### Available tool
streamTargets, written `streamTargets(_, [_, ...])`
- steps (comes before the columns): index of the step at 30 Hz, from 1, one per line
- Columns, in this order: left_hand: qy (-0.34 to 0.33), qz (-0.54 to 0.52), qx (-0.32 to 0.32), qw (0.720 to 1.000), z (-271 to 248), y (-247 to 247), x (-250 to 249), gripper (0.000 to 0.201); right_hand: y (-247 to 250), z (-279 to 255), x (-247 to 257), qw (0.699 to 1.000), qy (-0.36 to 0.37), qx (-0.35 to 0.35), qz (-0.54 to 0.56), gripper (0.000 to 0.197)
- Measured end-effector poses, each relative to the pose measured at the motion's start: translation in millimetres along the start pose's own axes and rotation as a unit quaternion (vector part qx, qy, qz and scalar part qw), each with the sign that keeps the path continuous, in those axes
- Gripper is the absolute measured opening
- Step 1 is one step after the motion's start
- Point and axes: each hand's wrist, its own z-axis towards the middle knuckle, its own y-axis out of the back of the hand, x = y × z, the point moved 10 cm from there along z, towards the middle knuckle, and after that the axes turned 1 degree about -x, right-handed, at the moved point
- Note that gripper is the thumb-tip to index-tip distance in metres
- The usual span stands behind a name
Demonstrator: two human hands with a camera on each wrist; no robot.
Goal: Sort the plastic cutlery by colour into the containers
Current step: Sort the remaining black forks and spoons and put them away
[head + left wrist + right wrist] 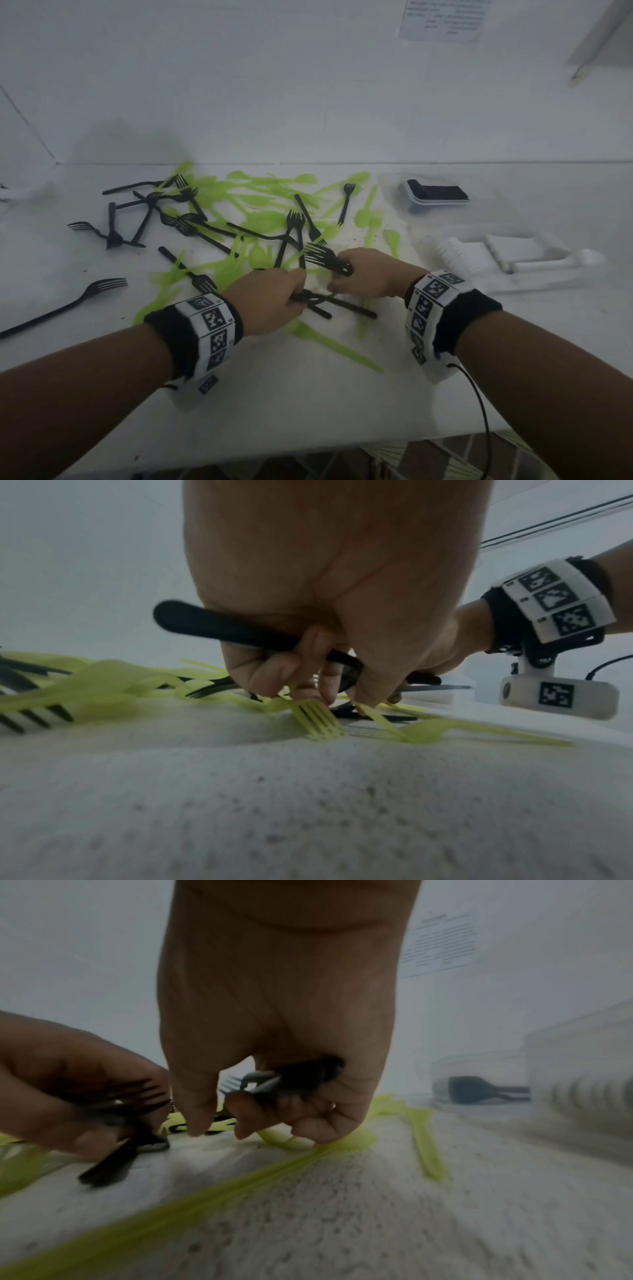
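Observation:
Black forks (pixel 191 219) and green cutlery (pixel 260 202) lie mixed across the white table (pixel 308 394). My left hand (pixel 274 301) grips a bundle of black cutlery (pixel 322 303) low over the pile; in the left wrist view its curled fingers (pixel 274 669) hold black handles (pixel 219 626) above a green fork (pixel 318 721). My right hand (pixel 363 274) grips black forks (pixel 325 258) with tines pointing left; the right wrist view shows those forks (pixel 291 1077) under its curled fingers (pixel 308 1110). The two hands almost touch.
A clear container (pixel 435 202) holding black cutlery stands at the back right. A nearer clear container (pixel 513 260) holds white cutlery. A lone black fork (pixel 68 305) lies at the left. A paper sheet (pixel 442 20) hangs on the wall. The table's front edge runs below my arms.

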Motion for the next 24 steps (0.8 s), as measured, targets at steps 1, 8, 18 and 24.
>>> streamTargets(1, [-0.003,-0.001,-0.001,1.0,-1,-1,1,0.018,-1,-2,0,1.0,-0.003,0.006,0.009,0.03])
streamTargets(8, [0.0,-0.013,0.002,1.0,-4,-2,6,0.018,-14,-11,9,0.997,-0.019,0.059,-0.045,0.034])
streamTargets(18, [-0.013,-0.001,-0.011,1.0,-1,0,8,0.01,-14,-12,15,0.998,-0.019,0.053,-0.002,0.033])
streamTargets(24, [-0.012,-0.015,-0.01,1.0,-4,1,8,0.013,-23,-20,23,0.993,-0.011,0.115,0.035,0.03])
